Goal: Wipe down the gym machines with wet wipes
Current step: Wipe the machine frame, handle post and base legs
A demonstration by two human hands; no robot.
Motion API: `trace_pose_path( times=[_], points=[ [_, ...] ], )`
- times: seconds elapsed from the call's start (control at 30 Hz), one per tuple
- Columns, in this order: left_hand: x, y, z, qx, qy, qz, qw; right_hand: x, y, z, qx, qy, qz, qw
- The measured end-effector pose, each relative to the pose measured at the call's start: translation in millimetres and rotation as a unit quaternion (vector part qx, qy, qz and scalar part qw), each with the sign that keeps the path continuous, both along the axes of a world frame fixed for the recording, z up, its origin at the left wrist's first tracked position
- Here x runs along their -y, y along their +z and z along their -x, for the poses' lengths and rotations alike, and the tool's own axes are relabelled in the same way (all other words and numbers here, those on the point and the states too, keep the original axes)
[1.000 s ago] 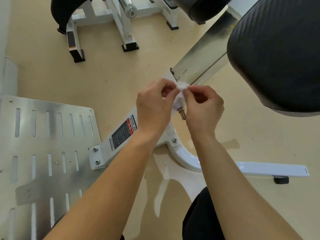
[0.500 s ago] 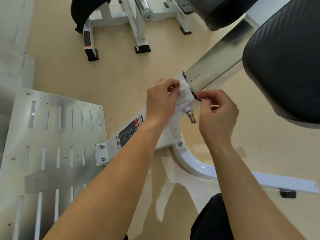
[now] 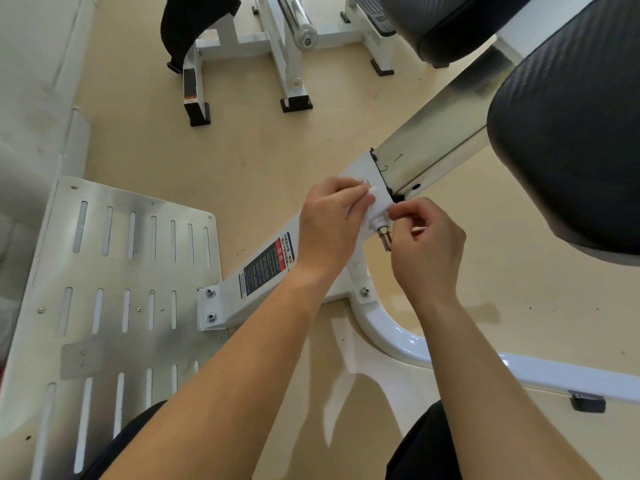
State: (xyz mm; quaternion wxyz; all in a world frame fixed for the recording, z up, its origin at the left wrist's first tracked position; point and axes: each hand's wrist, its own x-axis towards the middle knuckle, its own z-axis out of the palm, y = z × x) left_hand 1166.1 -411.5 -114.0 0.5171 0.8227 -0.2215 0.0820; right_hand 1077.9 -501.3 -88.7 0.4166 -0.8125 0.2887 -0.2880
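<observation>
Head view, looking down: the left hand [image 3: 329, 223] and right hand [image 3: 427, 245] each pinch an edge of a wet wipe [image 3: 379, 202] between curled fingertips. They hold it against the machine's white frame [image 3: 225, 303] just above the metal adjustment pin [image 3: 383, 236], apparently to clean that joint.

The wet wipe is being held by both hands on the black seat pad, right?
Not on the black seat pad. The head view shows the left hand and right hand holding the wet wipe on the white frame, where the numbered rail enters it.
</observation>
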Motion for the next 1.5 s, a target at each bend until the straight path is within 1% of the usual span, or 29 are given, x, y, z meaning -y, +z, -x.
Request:
trace_pose_path(
  times=[0.27, 0.33, 0.43, 0.53, 0.73, 0.83, 0.93, 1.0, 1.17, 1.3, 1.4, 1.5],
  points=[
    [23, 13, -39, -0.047, 0.082, 0.031, 0.995, 3, -3, -1, -0.004, -0.004, -0.007, 1.000],
    [21, 10, -29, -0.033, 0.073, 0.031, 0.996, 3, -3, -2, -0.005, -0.001, -0.003, 1.000],
    [11, -1, -3, 0.016, 0.022, 0.025, 0.999, 4, -4, -3, -0.011, 0.000, -0.004, 1.000],
    [8, -7, -3, 0.045, 0.001, 0.016, 0.999, 5, -5, -4, -0.014, 0.001, -0.004, 1.000],
    [31, 14, -34, -0.007, 0.069, 0.058, 0.996, 6, -6, -4, -0.021, -0.001, -0.018, 1.000],
    [32, 16, -26, -0.017, 0.062, 0.076, 0.995, 7, -6, -5, -0.020, 0.000, -0.020, 1.000],
    [22, 8, -4, -0.004, 0.026, 0.063, 0.998, 7, -7, -6, -0.012, 0.000, -0.014, 1.000],
    [19, 5, -5, 0.000, 0.021, 0.062, 0.998, 6, -8, -7, -0.012, -0.004, -0.013, 1.000],
    [37, 17, -45, -0.016, 0.071, 0.061, 0.995, 5, -11, -7, -0.009, -0.006, -0.019, 1.000],
    [18, -5, -30, -0.031, 0.094, 0.035, 0.995, 4, -10, -7, -0.004, -0.002, -0.016, 1.000],
    [-9, -27, -12, -0.076, 0.109, 0.026, 0.991, 3, -11, -7, -0.004, 0.002, -0.018, 1.000],
    [-4, -21, -30, -0.099, 0.135, 0.018, 0.986, 4, -12, -8, -0.004, 0.004, -0.009, 1.000]
  ],
)
